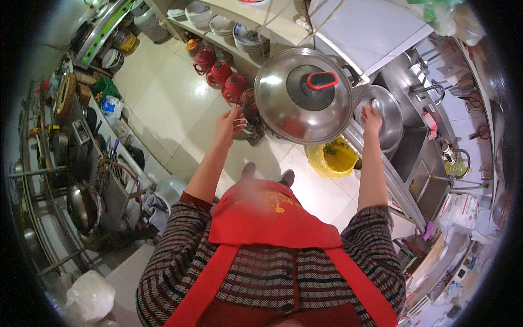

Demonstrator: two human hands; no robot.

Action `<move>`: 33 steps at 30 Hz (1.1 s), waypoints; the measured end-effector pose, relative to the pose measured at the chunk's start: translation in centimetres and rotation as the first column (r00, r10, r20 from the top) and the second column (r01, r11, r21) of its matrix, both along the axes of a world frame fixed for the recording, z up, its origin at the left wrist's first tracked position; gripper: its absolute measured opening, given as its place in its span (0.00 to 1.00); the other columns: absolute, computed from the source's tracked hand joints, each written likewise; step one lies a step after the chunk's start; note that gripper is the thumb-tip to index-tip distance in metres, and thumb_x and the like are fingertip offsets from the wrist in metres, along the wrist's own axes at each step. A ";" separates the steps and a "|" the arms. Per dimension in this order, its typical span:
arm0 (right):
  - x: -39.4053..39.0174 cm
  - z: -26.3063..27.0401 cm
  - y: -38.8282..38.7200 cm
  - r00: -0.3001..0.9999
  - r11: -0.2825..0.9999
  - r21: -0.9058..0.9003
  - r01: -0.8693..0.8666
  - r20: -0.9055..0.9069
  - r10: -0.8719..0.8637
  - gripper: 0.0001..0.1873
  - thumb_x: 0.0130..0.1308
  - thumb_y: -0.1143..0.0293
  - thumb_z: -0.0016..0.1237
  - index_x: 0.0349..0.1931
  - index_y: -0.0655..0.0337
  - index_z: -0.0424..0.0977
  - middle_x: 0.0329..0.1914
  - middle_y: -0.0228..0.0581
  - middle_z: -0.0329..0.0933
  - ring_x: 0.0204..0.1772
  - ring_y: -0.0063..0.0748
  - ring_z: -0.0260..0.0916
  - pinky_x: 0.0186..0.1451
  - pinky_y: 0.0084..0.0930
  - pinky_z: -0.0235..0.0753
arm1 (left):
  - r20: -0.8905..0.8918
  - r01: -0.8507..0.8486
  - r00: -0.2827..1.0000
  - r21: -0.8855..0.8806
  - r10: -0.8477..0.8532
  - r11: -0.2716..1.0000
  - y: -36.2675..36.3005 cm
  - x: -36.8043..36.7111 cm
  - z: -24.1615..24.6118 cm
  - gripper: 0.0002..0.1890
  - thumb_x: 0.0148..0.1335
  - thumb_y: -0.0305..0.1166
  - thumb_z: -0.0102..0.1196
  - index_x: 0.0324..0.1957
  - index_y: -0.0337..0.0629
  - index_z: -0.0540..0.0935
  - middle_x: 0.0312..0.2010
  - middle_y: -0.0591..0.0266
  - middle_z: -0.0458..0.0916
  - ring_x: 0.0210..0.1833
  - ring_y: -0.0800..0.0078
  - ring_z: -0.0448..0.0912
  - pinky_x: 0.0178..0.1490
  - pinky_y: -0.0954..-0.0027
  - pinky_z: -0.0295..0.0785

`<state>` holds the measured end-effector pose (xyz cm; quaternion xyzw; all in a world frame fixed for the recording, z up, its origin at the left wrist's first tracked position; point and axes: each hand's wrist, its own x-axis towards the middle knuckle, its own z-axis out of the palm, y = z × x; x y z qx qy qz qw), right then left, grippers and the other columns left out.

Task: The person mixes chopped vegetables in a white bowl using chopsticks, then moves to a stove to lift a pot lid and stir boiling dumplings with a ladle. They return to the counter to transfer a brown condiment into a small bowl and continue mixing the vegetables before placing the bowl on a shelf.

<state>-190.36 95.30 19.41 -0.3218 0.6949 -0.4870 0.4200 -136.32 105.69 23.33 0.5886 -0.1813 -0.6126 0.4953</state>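
My left hand [229, 126] is raised left of a large steel wok lid [278, 106] with a red-rimmed black handle [322, 80]. A thin pale thing shows by its curled fingers; whether they hold it is unclear. My right hand [372, 119] is over a round steel basin [393, 118] at the sink, right of the lid. A shiny, spoon-like thing [375, 104] shows just beyond its fingertips; I cannot tell whether the hand touches it. The palm and some fingers are hidden or blurred.
A yellow-lined waste bin [337, 159] stands below the lid. Red thermos flasks [235, 86] line the floor beside shelves of stacked bowls [250, 39]. The steel sink [429, 188] is at the right; a cooking range with a wok [81, 206] is at the left.
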 end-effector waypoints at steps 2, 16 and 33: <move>-0.9 -2.9 6.5 0.993 0.995 -0.014 0.098 0.073 -0.096 0.19 0.72 0.62 0.56 0.58 0.61 0.76 0.46 0.33 0.84 0.49 0.23 0.81 0.43 0.21 0.76 | 0.040 0.066 0.997 -0.008 -0.065 0.998 1.2 1.6 -1.2 0.22 0.72 0.51 0.56 0.51 0.41 0.82 0.40 0.65 0.84 0.38 0.78 0.81 0.43 0.71 0.77; 15.3 -4.9 55.5 0.934 0.577 0.748 -0.328 0.166 0.315 0.18 0.69 0.56 0.52 0.51 0.58 0.80 0.47 0.41 0.82 0.50 0.34 0.79 0.46 0.33 0.78 | 0.039 0.948 0.164 0.271 -0.986 0.169 21.0 6.2 -14.5 0.33 0.73 0.56 0.50 0.70 0.42 0.72 0.68 0.54 0.73 0.68 0.65 0.72 0.73 0.64 0.63; 4.2 9.3 57.4 0.261 0.264 0.757 -0.598 -0.128 0.957 0.16 0.71 0.61 0.45 0.49 0.58 0.81 0.50 0.47 0.83 0.54 0.44 0.80 0.55 0.46 0.78 | 0.759 0.917 -0.357 0.397 -0.544 -0.047 29.6 3.5 5.5 0.54 0.55 0.37 0.68 0.79 0.51 0.47 0.78 0.47 0.50 0.77 0.46 0.57 0.77 0.47 0.55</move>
